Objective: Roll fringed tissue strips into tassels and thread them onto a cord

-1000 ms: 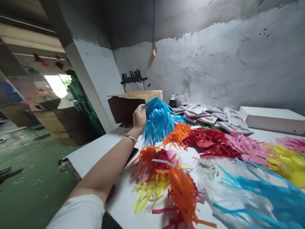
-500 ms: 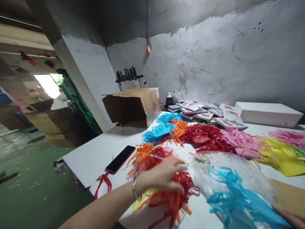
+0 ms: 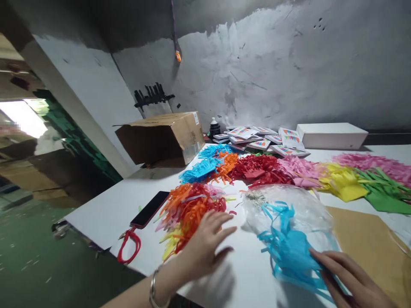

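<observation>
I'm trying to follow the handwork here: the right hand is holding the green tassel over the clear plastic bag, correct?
Not quite: the head view shows the right hand holding a blue tassel, over the clear plastic bag as you say.

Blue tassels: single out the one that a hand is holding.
The blue tassel over the clear plastic bag, held by the right hand; the other blue ones lie untouched near the cardboard box.
</observation>
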### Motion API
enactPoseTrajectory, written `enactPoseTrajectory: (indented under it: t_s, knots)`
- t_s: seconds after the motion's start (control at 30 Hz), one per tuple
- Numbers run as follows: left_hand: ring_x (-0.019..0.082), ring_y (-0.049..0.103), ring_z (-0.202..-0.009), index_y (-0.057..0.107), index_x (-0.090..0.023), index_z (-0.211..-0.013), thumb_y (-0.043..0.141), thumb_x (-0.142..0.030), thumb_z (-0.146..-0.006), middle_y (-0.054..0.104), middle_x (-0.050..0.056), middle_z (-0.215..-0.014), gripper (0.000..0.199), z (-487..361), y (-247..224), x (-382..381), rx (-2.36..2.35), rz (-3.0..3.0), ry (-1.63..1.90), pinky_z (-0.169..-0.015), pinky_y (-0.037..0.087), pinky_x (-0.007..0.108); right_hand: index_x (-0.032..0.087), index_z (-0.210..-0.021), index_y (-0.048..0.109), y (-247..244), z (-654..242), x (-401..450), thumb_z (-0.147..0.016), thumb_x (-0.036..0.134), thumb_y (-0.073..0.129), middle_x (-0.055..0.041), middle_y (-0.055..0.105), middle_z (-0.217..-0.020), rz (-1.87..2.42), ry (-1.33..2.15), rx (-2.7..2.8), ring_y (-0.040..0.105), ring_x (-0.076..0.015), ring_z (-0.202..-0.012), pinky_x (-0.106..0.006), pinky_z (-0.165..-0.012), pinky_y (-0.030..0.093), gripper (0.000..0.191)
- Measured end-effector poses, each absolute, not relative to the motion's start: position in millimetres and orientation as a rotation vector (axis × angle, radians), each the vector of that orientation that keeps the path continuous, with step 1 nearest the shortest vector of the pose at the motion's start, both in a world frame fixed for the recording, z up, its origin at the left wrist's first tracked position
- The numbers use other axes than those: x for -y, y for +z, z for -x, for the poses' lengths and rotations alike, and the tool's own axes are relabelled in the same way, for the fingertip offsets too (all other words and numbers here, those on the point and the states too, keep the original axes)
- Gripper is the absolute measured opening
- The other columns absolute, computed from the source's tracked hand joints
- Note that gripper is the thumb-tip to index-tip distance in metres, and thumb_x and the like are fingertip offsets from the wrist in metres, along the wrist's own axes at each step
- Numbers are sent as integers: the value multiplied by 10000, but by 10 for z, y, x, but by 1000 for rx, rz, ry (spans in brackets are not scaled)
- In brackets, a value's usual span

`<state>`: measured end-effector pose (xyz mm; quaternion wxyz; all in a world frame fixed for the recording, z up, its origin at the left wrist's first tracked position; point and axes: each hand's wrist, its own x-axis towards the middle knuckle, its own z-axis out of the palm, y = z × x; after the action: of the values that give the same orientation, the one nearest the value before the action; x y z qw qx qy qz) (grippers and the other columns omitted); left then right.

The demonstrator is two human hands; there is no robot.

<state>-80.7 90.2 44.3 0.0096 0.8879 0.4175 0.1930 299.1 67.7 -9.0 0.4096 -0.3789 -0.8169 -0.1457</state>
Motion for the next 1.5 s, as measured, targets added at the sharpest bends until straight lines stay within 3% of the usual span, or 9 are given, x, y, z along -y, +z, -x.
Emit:
enactPoseTrajectory:
  t_s: [0.1, 0.27, 0.43, 0.57, 0.77, 0.93, 1.1, 1.27, 1.5]
  knots:
    - [373, 442, -1392, 409, -232, -1484, 685, -461, -884, 532, 187, -1477, 699, 174, 431, -623, -1081, -2766, 755, -1185, 240, 621, 172, -1277, 642, 27, -2694, -506, -985, 126, 504, -80, 702, -1001, 862, -309, 2089, 716, -149, -907, -211, -833, 556, 327]
    - [263, 643, -976, 595, -220, -1230, 515, -136, -851, 716, 95, -977, 396, -337, 267, -597, -884, -2657, 1085, -1134, 305, 555, 101, -1499, 450, 74, -2535, -360, -924, -7, 485, -73, 726, -927, 815, -373, 2123, 692, -176, -876, -345, -940, 498, 587]
    - [274, 637, -1012, 626, -290, -1265, 599, -482, -907, 707, 99, -1122, 407, -266, 340, -607, -500, -2458, 832, -1066, 402, 468, 130, -1394, 578, -108, -2798, -235, -937, 62, 472, -80, 722, -896, 979, -486, 2136, 690, -195, -821, -382, -889, 494, 474]
    - [317, 571, -1185, 625, -213, -1276, 535, -679, -916, 620, 163, -1286, 596, -307, 516, -740, -896, -2055, 764, -1025, 450, 437, 181, -1495, 494, -144, -2855, -128, -940, 81, 491, -37, 714, -811, 994, -497, 2055, 693, -178, -734, -362, -868, 509, 565]
    - [201, 570, -832, 681, -159, -755, 788, -701, -690, 622, 31, -812, 557, -444, 582, -1093, -811, -1515, 519, -815, 477, 295, 117, -1460, 531, -84, -2766, -141, -954, 68, 472, -44, 717, -793, 866, -447, 2059, 682, -156, -700, -338, -850, 514, 512]
    - [160, 587, -674, 686, -147, -810, 669, -855, -665, 607, 15, -708, 723, -491, 455, -1075, -710, -1069, 453, -701, 504, 289, 52, -1535, 393, -237, -2776, -130, -943, 71, 481, -67, 697, -821, 872, -371, 2061, 662, -169, -734, -373, -859, 505, 599]
    - [237, 684, -798, 727, -142, -998, 785, -707, -659, 724, 77, -841, 662, -637, 233, -882, -529, -747, 214, -728, 543, 354, 126, -1536, 416, -269, -2736, -228, -912, 23, 492, -60, 638, -837, 927, -276, 1959, 615, -181, -767, -372, -821, 528, 638]
    - [99, 547, -447, 736, -82, -946, 876, -354, -636, 653, 23, -575, 436, -826, 139, -795, -545, -630, 166, -449, 409, 199, 257, -1533, 438, -96, -3081, -388, -947, 50, 489, -49, 597, -886, 1059, -262, 1940, 598, -180, -799, -304, -722, 520, 623]
    - [61, 484, -367, 668, -101, -766, 840, -386, -702, 619, 16, -556, 339, -825, 334, -808, -524, -723, 193, -395, 351, 193, 180, -1569, 369, 192, -3686, -123, -917, 51, 560, -168, 631, -1201, 1306, -765, 1931, 595, -327, -1146, -521, -1063, 431, 692]
